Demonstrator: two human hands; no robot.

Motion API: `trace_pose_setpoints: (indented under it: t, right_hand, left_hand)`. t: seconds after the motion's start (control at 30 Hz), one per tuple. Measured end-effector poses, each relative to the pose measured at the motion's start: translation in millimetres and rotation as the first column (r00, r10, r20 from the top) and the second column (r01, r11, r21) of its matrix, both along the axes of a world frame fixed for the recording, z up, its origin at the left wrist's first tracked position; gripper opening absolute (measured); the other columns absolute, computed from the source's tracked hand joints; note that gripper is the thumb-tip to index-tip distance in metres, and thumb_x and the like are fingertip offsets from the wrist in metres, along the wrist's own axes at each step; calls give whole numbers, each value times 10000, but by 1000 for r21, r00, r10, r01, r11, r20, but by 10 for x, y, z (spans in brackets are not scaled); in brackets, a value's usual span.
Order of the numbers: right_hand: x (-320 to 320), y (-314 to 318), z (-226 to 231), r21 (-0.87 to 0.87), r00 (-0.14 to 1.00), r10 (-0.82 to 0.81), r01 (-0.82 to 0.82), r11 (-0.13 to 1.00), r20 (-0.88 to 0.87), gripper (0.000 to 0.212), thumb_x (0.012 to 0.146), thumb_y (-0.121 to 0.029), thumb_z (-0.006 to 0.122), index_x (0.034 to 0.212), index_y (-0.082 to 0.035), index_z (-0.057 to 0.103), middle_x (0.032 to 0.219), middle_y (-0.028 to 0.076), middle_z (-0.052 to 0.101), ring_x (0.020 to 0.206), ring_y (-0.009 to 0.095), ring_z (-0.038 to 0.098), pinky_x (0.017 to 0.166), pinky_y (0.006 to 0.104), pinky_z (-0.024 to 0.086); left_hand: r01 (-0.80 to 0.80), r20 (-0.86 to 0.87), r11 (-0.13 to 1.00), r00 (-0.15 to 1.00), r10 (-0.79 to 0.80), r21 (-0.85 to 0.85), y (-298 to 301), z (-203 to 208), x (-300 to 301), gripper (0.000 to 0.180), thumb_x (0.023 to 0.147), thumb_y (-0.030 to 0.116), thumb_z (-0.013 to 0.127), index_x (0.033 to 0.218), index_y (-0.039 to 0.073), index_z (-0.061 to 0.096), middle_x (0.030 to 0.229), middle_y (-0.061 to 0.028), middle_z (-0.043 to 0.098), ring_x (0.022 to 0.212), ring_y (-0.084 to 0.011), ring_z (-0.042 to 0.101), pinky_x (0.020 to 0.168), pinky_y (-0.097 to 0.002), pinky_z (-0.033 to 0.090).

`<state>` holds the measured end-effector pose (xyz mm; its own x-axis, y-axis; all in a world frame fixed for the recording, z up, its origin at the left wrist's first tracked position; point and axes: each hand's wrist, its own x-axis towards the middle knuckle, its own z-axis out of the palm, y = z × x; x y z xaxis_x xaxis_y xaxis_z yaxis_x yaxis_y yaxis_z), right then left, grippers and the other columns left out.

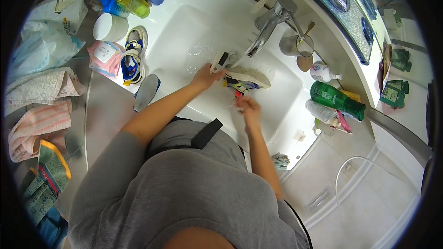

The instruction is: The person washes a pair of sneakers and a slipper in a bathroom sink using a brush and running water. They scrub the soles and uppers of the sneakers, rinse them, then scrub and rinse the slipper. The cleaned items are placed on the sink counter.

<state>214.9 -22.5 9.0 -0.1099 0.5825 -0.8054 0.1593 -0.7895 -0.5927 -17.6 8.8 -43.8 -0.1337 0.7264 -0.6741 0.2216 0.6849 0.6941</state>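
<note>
A child's sneaker with a pale sole, blue and yellow upper is tilted on its side in the white sink, under running water from the chrome faucet. My left hand is closed at the sneaker's left end, gripping its white strap with a black patch. My right hand is just below the sneaker, fingers curled and smeared by motion, near a small red part. What lies between those fingers is hidden. The matching sneaker and a grey insole rest on the sink's left ledge.
A white jar, a pink wipes pack and several bottles crowd the upper left. On the right ledge are a cup, a white bottle and a green bottle. Towels hang at far left.
</note>
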Motion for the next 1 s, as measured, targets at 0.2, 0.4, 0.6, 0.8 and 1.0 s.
trace_pose_setpoints:
  t: [0.2,0.4,0.6,0.8,1.0]
  right_hand:
    - [166,1048,-174,476,535,271,-841,256,800,747,637,-247,850,1313,-132,553,1374,114,530,1280,321,465,1054,474,361]
    - [33,1258,-261,0,178,618,-961,276,766,882,559,-385,875,1333,-120,542,1300,108,480,1295,331,388,1056,492,341]
    - [-201,342,-605,178,537,379,-722,669,754,685,693,-374,792,1237,-34,551,1229,162,502,1184,379,472,958,527,419]
    - [-676,189,-276,89,326,263,-763,640,908,580,735,-369,760,1121,-6,524,1123,145,529,1076,336,520,818,510,444]
    - [-864,83,-399,116,313,197,-751,651,929,515,763,-350,714,1101,-10,526,1092,121,526,1061,309,511,794,501,432]
  left_hand:
    - [331,-437,920,873,-216,208,-63,-39,-59,440,1048,394,443,1381,112,496,860,-158,670,741,-330,654,715,-426,515]
    - [657,-695,710,635,-338,254,-219,584,-39,527,1003,266,502,1501,116,414,790,-132,597,608,-329,618,542,-432,509]
    - [819,-795,566,406,-451,97,-216,555,207,661,913,166,582,1535,133,361,806,-120,582,548,-287,612,479,-401,506]
    - [719,-801,684,478,-359,123,23,280,60,752,883,95,572,1568,203,282,847,-154,618,611,-323,664,533,-437,543]
    - [794,-755,607,394,-524,-7,-204,712,60,743,877,81,559,1561,195,290,863,-188,613,621,-340,664,535,-436,541]
